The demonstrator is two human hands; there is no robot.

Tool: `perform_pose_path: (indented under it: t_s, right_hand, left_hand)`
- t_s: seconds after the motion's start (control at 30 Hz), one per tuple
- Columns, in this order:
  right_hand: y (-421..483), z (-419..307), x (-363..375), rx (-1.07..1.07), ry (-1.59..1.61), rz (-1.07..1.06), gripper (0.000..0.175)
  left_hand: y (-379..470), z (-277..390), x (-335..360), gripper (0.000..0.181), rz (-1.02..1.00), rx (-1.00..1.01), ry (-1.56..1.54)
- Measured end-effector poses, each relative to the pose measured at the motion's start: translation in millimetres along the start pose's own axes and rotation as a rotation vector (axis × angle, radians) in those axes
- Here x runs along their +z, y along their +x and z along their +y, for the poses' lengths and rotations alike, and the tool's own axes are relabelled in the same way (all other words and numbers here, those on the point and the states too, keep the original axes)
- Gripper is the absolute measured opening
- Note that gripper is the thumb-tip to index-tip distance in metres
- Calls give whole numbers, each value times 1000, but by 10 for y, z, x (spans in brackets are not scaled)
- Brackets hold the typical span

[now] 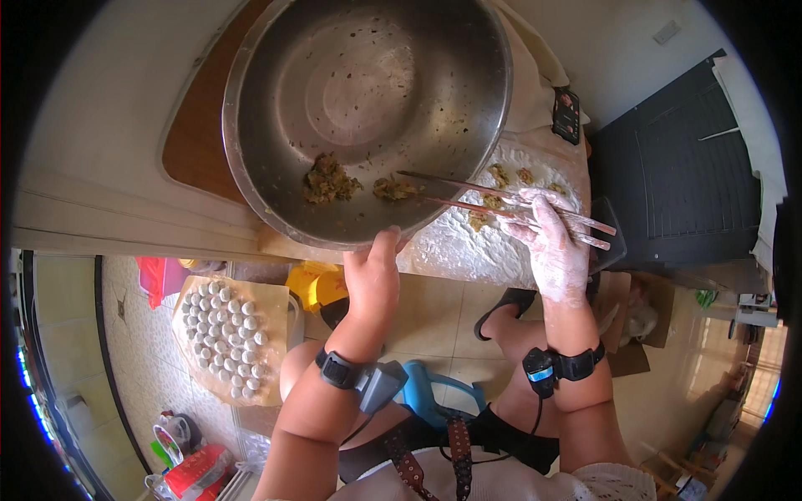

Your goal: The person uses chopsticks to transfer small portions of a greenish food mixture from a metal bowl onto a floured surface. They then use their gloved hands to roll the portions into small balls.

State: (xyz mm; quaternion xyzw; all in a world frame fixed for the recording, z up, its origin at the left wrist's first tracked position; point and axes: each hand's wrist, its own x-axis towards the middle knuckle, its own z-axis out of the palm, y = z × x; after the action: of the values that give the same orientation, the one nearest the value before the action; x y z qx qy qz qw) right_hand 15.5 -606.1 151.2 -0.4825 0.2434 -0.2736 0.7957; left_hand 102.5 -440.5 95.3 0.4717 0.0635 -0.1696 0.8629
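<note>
My left hand [374, 275] grips the near rim of a large metal basin [376, 81], which is tilted towards me. Inside lie a clump of minced filling [329, 180] and a smaller lump [393, 188]. Flour coats my right hand [554, 244], which holds a pair of wooden chopsticks [467, 205]; their tips are at the smaller lump. Beneath the chopsticks, several small portions of filling [477, 220] rest on the floured work surface [438, 253], to the right of the basin.
Rows of small round white dough pieces [235, 340] cover a board [272, 307] at lower left. A phone [566, 116] lies at the table's back right. Below are a blue plastic stool [423, 391], a yellow bag [313, 285] and a cardboard box [661, 319]. A dark panel stands at right.
</note>
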Motion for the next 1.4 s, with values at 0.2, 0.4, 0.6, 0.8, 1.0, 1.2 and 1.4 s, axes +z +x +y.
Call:
perform_pose_path:
  t_s: [0.2,0.4,0.6,0.8,1.0,1.2,1.4]
  right_hand:
    - [18,118,11,-20,-58,-51,14]
    - [64,92,-143,69,52,-33,14]
    - [-1,225,-111,79,19,12,14]
    - [10,354,-71,22,1,41,18]
    - [64,423,-61,46,61,69,19]
    - [158,350,-240,184,240,79,20]
    - [185,291,-263,195,260,128,24]
  left_hand:
    - [-36,-37,46,8,10,20,5]
    - [-4,-24,-22,8,-5,29,36]
    - [-16,13,36,10,73,73,10]
    - [5,-3,3,11,57,48,13]
    - [-28,-53,-7,12,-6,-60,28]
    - [-20,-31,-26,16,-1,-66,69]
    - [-26,-1,1,19,12,-43,17]
